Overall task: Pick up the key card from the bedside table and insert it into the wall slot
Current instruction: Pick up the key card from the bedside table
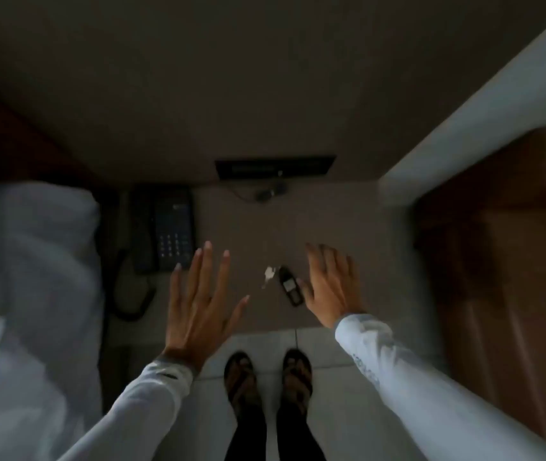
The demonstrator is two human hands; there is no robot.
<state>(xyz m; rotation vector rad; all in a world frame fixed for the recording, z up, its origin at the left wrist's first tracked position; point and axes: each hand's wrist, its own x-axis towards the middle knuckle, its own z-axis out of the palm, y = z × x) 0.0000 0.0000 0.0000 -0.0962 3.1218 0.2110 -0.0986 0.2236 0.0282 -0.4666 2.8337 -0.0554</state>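
In the dim head view, a dark key card tag (288, 287) with a small silver key (269, 275) on its ring lies on the pale bedside table (348, 221). My right hand (329, 287) hovers open just right of the tag, thumb almost touching it. Spread flat, my left hand (200, 304) is over the table's front edge, left of the key, holding nothing. On the wall above the table sits a dark rectangular panel (275, 166); whether it holds the slot I cannot tell.
A dark telephone (165, 227) with a coiled cord stands on the table's left part. White bedding (29, 277) fills the left. A small dark object with a cable (266, 194) lies near the wall. A brown wooden surface (514, 244) is at the right. My sandalled feet (268, 380) stand on pale tiles.
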